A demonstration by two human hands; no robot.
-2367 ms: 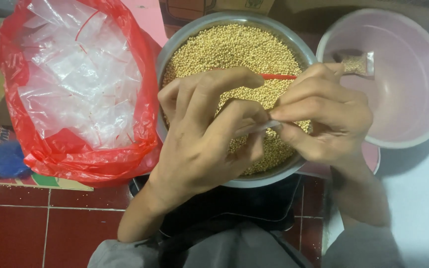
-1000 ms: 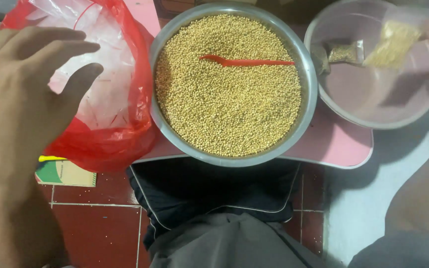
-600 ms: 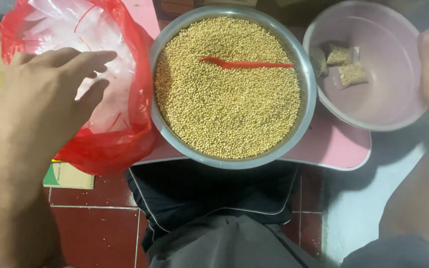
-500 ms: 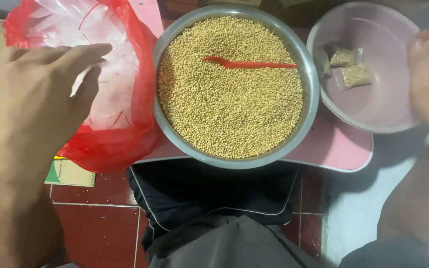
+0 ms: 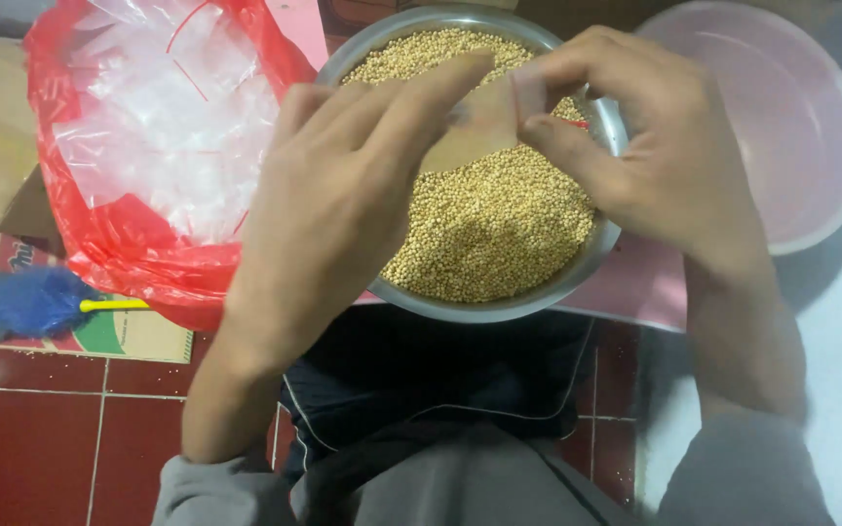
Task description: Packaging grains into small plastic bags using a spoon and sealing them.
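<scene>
Fingers of both hands, left (image 5: 343,195) and right (image 5: 645,146), pinching small clear packet (image 5: 475,131) above grain bowl (image 5: 592,248). Judged light, limp, slippery; best gripped at top edges. Red bag (image 5: 99,244) beside.

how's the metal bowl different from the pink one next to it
The metal bowl is shiny steel and full of small tan grains; the pink bowl is plastic with nothing visible inside. Both hands, left and right, hold a small clear bag over the metal bowl; the pink bowl sits untouched. Both are round.
</scene>
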